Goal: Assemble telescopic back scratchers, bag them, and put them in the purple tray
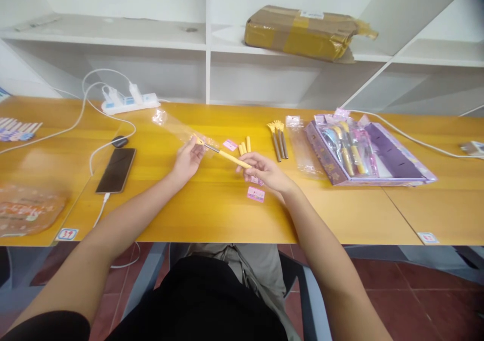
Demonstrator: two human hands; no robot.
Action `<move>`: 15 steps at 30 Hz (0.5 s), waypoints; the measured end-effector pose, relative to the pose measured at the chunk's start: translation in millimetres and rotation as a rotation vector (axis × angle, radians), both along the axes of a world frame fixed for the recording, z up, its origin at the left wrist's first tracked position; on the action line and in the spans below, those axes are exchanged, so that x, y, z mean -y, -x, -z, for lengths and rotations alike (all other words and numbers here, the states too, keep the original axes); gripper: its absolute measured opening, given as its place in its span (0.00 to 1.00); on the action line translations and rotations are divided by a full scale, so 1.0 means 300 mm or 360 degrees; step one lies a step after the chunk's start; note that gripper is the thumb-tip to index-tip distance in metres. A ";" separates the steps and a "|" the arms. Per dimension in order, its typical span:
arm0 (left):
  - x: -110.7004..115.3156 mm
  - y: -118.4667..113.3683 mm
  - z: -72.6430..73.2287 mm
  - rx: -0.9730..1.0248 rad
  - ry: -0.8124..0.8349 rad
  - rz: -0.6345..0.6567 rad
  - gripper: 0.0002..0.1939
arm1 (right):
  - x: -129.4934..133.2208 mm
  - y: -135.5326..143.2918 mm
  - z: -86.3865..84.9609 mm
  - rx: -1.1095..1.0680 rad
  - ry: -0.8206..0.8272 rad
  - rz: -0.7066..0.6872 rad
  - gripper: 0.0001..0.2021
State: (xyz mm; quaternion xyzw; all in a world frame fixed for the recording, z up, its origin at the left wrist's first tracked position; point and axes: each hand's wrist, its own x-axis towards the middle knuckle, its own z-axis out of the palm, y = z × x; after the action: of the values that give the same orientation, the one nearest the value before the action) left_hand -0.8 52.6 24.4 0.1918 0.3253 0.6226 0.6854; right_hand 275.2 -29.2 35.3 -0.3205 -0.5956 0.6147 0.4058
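Observation:
Between my hands is a back scratcher with a yellow handle (232, 159) and a short metal shaft. My left hand (189, 157) pinches its yellow head end, which the fingers partly cover. My right hand (264, 171) is closed around the far end of the handle. Just beyond my right hand lie several yellow tubes (248, 143). A pink card (256, 194) lies below that hand, and another pink card (230, 145) is between the hands. Several back scratchers (279, 139) with yellow claw heads and dark handles lie farther right.
A purple box (393, 152) with packaged items stands at right, beside clear plastic sleeves (304, 149). At left are a phone (116, 169) on a cable, a power strip (130, 103) and a plastic bag (30, 210). A taped parcel (298, 31) sits on the shelf.

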 end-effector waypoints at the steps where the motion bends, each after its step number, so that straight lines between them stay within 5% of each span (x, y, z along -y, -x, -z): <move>1: 0.013 -0.007 -0.002 -0.0015 -0.0005 0.0053 0.05 | 0.000 0.000 0.001 0.0005 0.0035 -0.0020 0.23; 4: 0.075 -0.040 0.004 -0.0110 -0.0082 0.0311 0.05 | -0.003 0.012 0.016 0.0009 0.0041 0.0021 0.27; 10: 0.205 -0.102 0.058 -0.0381 -0.0363 0.0855 0.21 | -0.010 0.072 0.078 0.0235 -0.0118 0.0077 0.35; 15: 0.212 -0.104 0.080 -0.0613 -0.0483 0.0855 0.22 | -0.002 0.096 0.101 0.0545 -0.0237 0.0095 0.37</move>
State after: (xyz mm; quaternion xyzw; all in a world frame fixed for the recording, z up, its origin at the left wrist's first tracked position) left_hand 30.4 -11.0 0.4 0.4838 0.2903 0.4139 0.7144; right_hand 246.5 -28.6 5.1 -0.4071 -0.6901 0.4931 0.3391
